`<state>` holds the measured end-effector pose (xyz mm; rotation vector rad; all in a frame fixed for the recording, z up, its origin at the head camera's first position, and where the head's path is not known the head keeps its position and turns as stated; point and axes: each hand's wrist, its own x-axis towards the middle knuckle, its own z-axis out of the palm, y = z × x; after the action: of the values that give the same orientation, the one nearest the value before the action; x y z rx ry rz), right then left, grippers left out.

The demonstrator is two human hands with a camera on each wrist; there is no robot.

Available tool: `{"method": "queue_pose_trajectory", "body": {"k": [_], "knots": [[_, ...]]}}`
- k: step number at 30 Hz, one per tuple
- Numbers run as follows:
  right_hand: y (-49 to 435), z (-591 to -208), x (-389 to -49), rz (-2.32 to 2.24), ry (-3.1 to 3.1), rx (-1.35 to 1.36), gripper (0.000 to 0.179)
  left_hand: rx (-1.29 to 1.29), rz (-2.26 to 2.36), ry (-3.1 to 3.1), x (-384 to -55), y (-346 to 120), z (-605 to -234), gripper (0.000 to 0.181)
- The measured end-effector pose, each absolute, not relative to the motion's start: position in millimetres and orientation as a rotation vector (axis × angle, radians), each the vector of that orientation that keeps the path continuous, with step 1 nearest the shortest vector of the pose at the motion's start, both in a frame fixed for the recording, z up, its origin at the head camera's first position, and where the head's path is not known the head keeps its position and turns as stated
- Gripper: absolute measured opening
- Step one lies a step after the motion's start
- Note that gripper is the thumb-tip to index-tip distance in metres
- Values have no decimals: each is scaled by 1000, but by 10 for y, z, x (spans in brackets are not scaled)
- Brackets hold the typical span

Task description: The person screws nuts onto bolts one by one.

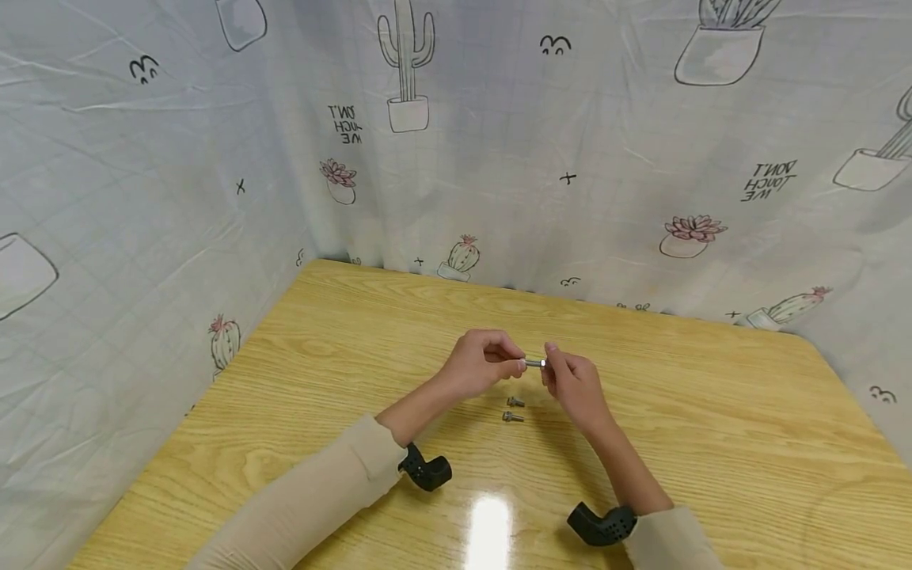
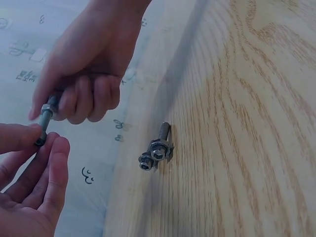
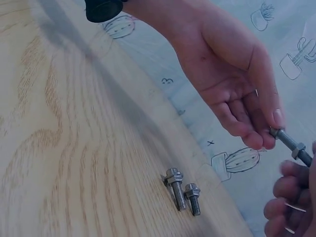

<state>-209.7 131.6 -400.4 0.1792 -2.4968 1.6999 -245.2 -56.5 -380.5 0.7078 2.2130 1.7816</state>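
Observation:
My left hand [image 1: 480, 366] pinches the head end of a metal bolt [image 1: 533, 363] between thumb and fingertips, above the table. A hex nut [image 3: 298, 150] sits on the bolt's threaded shank, near the far end. My right hand [image 1: 575, 389] has its thumb and curled index finger about the nut, with the other fingers folded in. The bolt's tip is partly hidden by that hand. Below the hands, two more bolts lie side by side on the table, a longer bolt [image 3: 176, 190] and a shorter bolt [image 3: 193, 200], each with a nut or washers near its head.
The wooden table [image 1: 712, 412] reaches out on both sides of the hands. A pale curtain [image 1: 492, 174] printed with cacti hangs behind it and at the left. Black wrist mounts [image 1: 427, 473] sit on both forearms, next to beige sleeves.

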Motion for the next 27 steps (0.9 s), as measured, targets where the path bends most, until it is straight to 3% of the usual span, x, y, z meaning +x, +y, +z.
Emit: {"method": "queue_pose_trajectory", "body": {"k": [7, 12, 22, 27], "knots": [[1375, -4009, -2063, 1710, -2431, 378, 30, 644, 1816, 2216, -2468, -577, -3825, 4], [1409, -4050, -2065, 1622, -2417, 503, 30, 612, 1818, 2208, -2470, -588, -3826, 8], [1384, -4036, -2069, 1568, -2434, 421, 21, 633, 1808, 2218, -2460, -575, -3794, 9], [1350, -4016, -2093, 1602, -2431, 339, 33, 658, 1825, 2188, -2448, -567, -3771, 6]]}}
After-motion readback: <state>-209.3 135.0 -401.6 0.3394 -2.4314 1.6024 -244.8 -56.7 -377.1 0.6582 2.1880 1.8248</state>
